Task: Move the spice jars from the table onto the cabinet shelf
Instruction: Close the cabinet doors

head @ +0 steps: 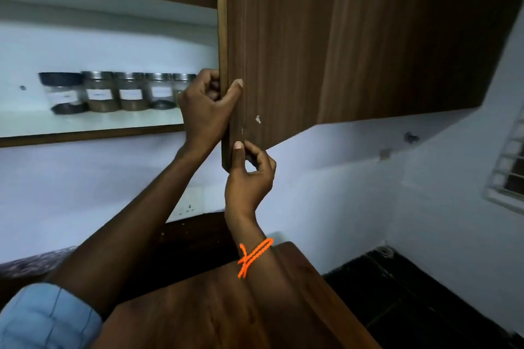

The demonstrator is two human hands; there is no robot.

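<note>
From the head camera, 5 spice jars [113, 91] stand in a row on the white cabinet shelf [85, 122], touching side by side; the leftmost has a dark lid, the others metal lids. Each of the 4 fully visible jars carries a white label, but the writing is too blurred to read. The rightmost jar is partly hidden behind the left hand [205, 109]. The shelf has open room to the left of the row and in front of it, up to the brown front edge. The wooden cabinet door [340, 45] stands open, its free edge toward the camera and just right of the jars. The left hand grips that edge, fingers curled behind it and thumb pressed on the door's front face. The right hand [249, 176], with an orange thread [252, 256] tied at the wrist, pinches the door's lower corner between thumb and curled fingers. Neither hand touches a jar. Below, a brown wooden tabletop [198, 314] lies under both forearms, beside a dark floor.
</note>
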